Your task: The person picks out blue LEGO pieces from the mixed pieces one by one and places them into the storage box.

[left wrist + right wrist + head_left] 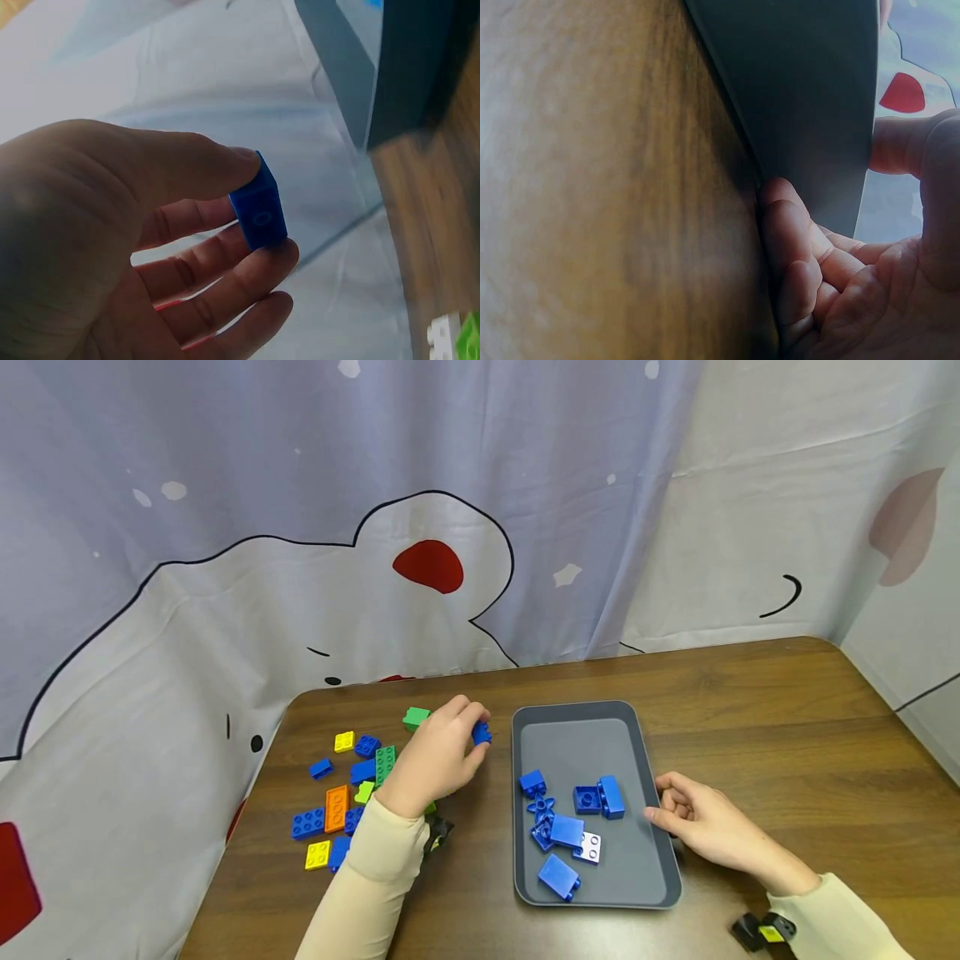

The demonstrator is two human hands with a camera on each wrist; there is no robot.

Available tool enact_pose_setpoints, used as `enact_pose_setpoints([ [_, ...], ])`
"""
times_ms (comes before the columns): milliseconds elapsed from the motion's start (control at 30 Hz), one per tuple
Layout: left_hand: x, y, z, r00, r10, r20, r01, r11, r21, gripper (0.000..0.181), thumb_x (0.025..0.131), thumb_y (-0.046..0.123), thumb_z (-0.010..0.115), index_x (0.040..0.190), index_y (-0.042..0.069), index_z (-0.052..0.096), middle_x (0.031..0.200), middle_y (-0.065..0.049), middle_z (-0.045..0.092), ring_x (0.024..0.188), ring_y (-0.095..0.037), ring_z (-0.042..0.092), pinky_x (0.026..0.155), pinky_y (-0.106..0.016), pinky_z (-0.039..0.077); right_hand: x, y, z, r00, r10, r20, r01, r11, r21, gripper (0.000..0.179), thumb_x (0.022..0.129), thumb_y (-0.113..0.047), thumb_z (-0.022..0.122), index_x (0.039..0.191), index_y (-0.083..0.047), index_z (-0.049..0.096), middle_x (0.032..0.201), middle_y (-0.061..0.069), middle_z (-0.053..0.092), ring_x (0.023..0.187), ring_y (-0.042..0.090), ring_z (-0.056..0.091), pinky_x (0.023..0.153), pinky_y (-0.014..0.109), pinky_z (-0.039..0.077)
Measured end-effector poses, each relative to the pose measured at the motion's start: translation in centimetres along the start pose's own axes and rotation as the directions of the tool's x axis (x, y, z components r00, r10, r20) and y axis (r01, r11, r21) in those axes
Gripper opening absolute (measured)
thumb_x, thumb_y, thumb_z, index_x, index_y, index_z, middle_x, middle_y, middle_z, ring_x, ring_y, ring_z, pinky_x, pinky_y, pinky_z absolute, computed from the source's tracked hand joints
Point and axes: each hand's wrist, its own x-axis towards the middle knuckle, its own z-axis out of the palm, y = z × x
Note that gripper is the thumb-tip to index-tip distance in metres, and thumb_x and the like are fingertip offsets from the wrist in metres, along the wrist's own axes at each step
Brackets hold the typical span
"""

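My left hand (438,752) pinches a small blue toy brick (482,733) just left of the grey tray. The left wrist view shows this blue brick (259,202) between the thumb and the fingertips. My right hand (708,822) grips the right side of the grey tray (652,868). In the right wrist view its thumb touches the rim of the tray (817,97), and curled fingers (787,232) lie against the outer wall, low by the table. Inside the tray are several blue bricks (559,877) and a white brick (590,848), partly under a blue one.
Left of the tray lie several loose bricks: an orange brick (337,808), yellow bricks (318,855), green bricks (386,763) and blue bricks (308,823). My left forearm hides part of them. A patterned curtain (570,510) hangs behind the wooden table (780,727).
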Motion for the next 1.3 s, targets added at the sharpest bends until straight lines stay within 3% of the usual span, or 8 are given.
enact_pose_setpoints([
  [200, 0.1, 2.4, 1.0, 0.997, 0.076, 0.027, -0.076, 0.997, 0.018, 0.032, 0.090, 0.020, 0.080, 0.119, 0.009, 0.070, 0.107, -0.004, 0.065, 0.089, -0.014, 0.064, 0.086, -0.029, 0.061, 0.0, 0.0, 0.0, 1.000, 0.001, -0.002, -0.001, 1.000, 0.003, 0.042, 0.097, -0.028, 0.072, 0.123, 0.003, 0.060, 0.074, -0.006, 0.053, 0.064, 0.002, 0.049, 0.062, 0.022, 0.041],
  [433, 0.1, 4.3, 2.3, 0.988, 0.122, 0.091, -0.124, 0.992, 0.025, 0.034, 0.093, 0.026, 0.078, 0.122, 0.012, 0.069, 0.110, -0.002, 0.065, 0.091, -0.012, 0.064, 0.086, -0.026, 0.060, 0.0, 0.0, 0.0, 1.000, -0.001, -0.001, 0.001, 1.000, 0.005, 0.043, 0.098, -0.028, 0.071, 0.124, 0.004, 0.060, 0.074, -0.006, 0.053, 0.064, 0.002, 0.048, 0.061, 0.022, 0.041],
  [1100, -0.1, 6.8, 4.2, 0.953, 0.287, 0.093, -0.294, 0.953, 0.072, 0.029, 0.096, 0.030, 0.073, 0.120, 0.015, 0.067, 0.110, 0.001, 0.063, 0.090, -0.011, 0.060, 0.086, -0.025, 0.057, 0.0, -0.1, -0.1, 1.000, -0.001, 0.002, 0.001, 1.000, -0.003, 0.043, 0.098, -0.029, 0.071, 0.124, 0.003, 0.060, 0.075, -0.006, 0.053, 0.065, 0.002, 0.049, 0.063, 0.022, 0.041],
  [1300, -0.2, 7.1, 4.6, 0.954, 0.282, 0.101, -0.290, 0.953, 0.082, 0.048, 0.095, 0.042, 0.073, 0.133, 0.015, 0.064, 0.124, -0.001, 0.065, 0.103, -0.015, 0.063, 0.096, -0.031, 0.056, 0.0, -0.1, -0.1, 1.000, 0.004, 0.007, -0.004, 1.000, -0.002, 0.044, 0.098, -0.030, 0.071, 0.125, 0.004, 0.060, 0.074, -0.006, 0.053, 0.065, 0.002, 0.049, 0.064, 0.022, 0.041],
])
